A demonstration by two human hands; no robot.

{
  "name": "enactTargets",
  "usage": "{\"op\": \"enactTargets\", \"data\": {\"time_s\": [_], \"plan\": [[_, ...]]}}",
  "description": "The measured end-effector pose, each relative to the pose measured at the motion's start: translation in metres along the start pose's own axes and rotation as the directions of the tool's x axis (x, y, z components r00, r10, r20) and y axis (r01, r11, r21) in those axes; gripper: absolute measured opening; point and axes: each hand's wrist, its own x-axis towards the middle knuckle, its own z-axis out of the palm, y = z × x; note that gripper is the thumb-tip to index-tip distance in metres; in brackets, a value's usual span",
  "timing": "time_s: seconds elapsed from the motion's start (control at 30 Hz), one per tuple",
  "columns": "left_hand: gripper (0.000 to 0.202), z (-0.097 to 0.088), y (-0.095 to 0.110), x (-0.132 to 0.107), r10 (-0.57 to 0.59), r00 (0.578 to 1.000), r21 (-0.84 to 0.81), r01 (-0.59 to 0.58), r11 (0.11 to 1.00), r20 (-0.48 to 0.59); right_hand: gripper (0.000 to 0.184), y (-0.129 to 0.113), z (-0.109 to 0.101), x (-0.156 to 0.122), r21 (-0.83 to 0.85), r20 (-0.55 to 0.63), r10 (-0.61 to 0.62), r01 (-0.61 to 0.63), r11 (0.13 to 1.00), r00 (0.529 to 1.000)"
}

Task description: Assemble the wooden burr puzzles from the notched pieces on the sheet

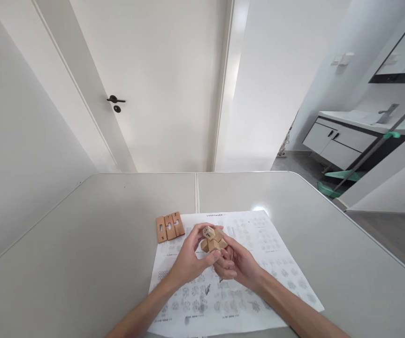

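The head camera looks forward and down from close above the table (82,253), facing the door (163,84) behind it

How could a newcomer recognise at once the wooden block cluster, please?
On the grey table lies a large white printed sheet. Above it, the left hand and the right hand together hold the chunky cluster of wooden blocks. Unlike the flat, slotted wooden pieces at the sheet's far left corner, it is bulky, paler, and bears a dark mark like a 3.
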Motion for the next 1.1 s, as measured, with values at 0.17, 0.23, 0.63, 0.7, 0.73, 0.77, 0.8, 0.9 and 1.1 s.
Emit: {"op": "enactTargets", "data": {"time_s": [0.17,0.23,0.63,0.7,0.73,0.77,0.8,0.9,1.1], "plan": [[0.053,-0.003,-0.002,0.001,-0.023,0.999,0.051,0.022,0.998,0.022,0.052,-0.002,-0.001,-0.001,0.017,-0.038,-0.002,0.002,1.0,0.999],[0.054,-0.005,-0.003,0.001,-0.03,1.0,0.057,0.029,0.998,0.005,0.051,-0.002,-0.002,-0.001,0.007,-0.055,-0.008,0.008,1.0,0.998],[0.055,-0.037,-0.011,0.014,0.062,0.938,0.348,0.064,0.935,-0.34,0.05,-0.006,-0.017,0.002,0.018,-0.139,-0.113,0.117,0.993,0.984],[0.054,-0.045,-0.016,0.016,0.128,0.931,0.566,0.096,0.819,-0.343,0.051,-0.006,-0.019,0.003,-0.003,-0.171,-0.115,0.116,0.993,0.978],[0.052,-0.048,-0.019,0.018,0.16,0.938,0.648,0.084,0.757,-0.308,0.051,-0.006,-0.02,0.003,-0.012,-0.185,-0.112,0.111,0.994,0.976],[0.05,-0.051,-0.022,0.018,0.182,0.946,0.71,0.067,0.701,-0.268,0.051,-0.005,-0.021,0.003,-0.018,-0.192,-0.106,0.105,0.994,0.976],[0.048,-0.053,-0.025,0.019,0.194,0.953,0.753,0.049,0.656,-0.231,0.051,-0.005,-0.021,0.003,-0.022,-0.193,-0.099,0.097,0.995,0.976],[0.045,-0.058,-0.032,0.02,0.183,0.966,0.81,0.042,0.585,-0.183,0.051,-0.004,-0.02,0.002,-0.038,-0.186,-0.084,0.078,0.996,0.979],[0.045,-0.067,-0.036,0.019,0.168,0.976,0.858,0.031,0.513,-0.136,0.051,-0.006,-0.017,0.002,-0.08,-0.197,-0.071,0.056,0.995,0.978]]}}
